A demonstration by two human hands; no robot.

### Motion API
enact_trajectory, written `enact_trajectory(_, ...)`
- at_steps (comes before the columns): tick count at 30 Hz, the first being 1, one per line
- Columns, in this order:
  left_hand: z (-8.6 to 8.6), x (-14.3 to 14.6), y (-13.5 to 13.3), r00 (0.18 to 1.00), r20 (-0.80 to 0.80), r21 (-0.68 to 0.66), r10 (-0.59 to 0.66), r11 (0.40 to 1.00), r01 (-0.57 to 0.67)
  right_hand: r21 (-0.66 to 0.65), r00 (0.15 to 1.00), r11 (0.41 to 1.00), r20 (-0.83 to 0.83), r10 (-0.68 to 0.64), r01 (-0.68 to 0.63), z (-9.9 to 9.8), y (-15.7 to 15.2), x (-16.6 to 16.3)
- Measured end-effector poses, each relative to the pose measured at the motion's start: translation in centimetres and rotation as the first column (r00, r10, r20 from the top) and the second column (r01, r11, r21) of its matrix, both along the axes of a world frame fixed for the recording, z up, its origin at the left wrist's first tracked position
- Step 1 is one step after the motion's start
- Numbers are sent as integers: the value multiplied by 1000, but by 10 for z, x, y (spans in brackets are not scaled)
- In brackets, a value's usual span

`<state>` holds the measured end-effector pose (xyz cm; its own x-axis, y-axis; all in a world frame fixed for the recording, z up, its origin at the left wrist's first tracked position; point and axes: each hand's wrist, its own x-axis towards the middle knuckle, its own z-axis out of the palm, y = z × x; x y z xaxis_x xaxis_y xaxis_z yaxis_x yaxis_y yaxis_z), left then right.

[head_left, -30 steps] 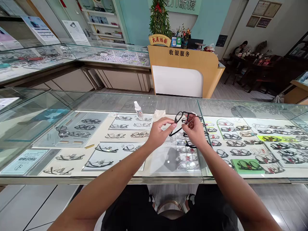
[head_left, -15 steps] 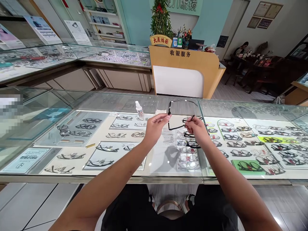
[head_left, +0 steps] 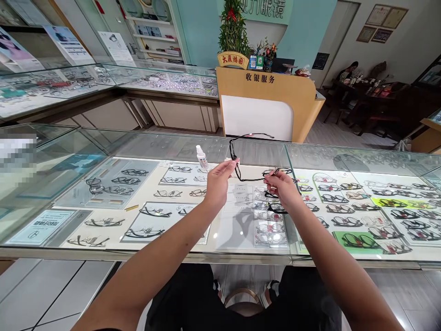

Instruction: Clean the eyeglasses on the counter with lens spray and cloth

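Observation:
Black-framed eyeglasses [head_left: 253, 179] are held up over the glass display case, tilted, with one temple arm reaching out toward the far side. My left hand [head_left: 219, 181] is closed in a pinch on the front of the frame. The fingers of my right hand [head_left: 280, 185] are closed around the end of the nearer temple arm. Behind my left hand, a small white spray bottle [head_left: 201, 157] stands upright on the glass. Under my right hand, several dark frames [head_left: 276, 208] lie inside the case, partly covered by the hand.
The glass-topped display case [head_left: 165, 255] stretches across in front of me, with rows of eyeglasses inside. A yellow strip [head_left: 132, 208] lies at the left. Beyond stands a wooden cashier counter [head_left: 265, 82] with a plant [head_left: 234, 32]. A person [head_left: 347, 71] sits at the back right.
My left hand has moved slightly left, and the front of the eyeglasses has swung left and turned. My right hand keeps its hold on the temple arm, almost in place.

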<state>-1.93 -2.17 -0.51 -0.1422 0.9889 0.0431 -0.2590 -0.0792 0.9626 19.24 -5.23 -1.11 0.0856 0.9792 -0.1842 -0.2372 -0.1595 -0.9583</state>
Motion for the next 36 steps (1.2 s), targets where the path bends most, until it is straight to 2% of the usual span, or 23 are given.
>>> enact_trajectory(1,1,0,0,1000,-4,15,-2,1000,2,18,998,999,47,-37,37,-1,0,0)
enact_trajectory(3,1,0,0,1000,-15,54,-9,999,10,124,958,970,171,-229,210,-1,-1,1)
enact_trajectory(5,0,1,-1,998,-52,97,-31,995,36,339,835,869,299,-462,359,1,-5,0)
enact_trajectory(6,-1,2,-1,996,-80,121,-47,991,56,456,772,819,354,-527,350,1,-8,-1)
enact_trajectory(7,-3,3,-2,992,-109,148,-64,986,80,547,731,789,412,-544,279,2,-11,-3)
enact_trajectory(9,-6,6,-5,979,-171,200,-109,969,143,622,691,782,545,-475,46,2,-16,-10)
enact_trajectory(12,-8,10,-12,953,-234,230,-191,942,245,581,645,784,689,-330,-219,-3,-22,-22)
enact_trajectory(15,-6,14,-20,929,-263,209,-261,925,319,548,629,784,727,-275,-292,-9,-22,-28)
enact_trajectory(21,1,16,-25,917,-253,185,-308,915,358,552,658,793,702,-273,-259,-16,-19,-27)
enact_trajectory(26,2,13,-24,889,-420,270,-183,910,315,547,663,798,699,-268,-254,-16,-17,-25)
enact_trajectory(30,3,5,-18,859,-511,347,-25,909,232,523,665,821,701,-260,-230,-12,-17,-22)
enact_trajectory(33,3,-7,-4,827,-532,417,185,906,66,522,666,822,700,-259,-228,-8,-19,-18)
enact_trajectory(36,-1,-25,20,772,-487,456,409,873,-174,538,657,814,699,-283,-221,-5,-20,-15)
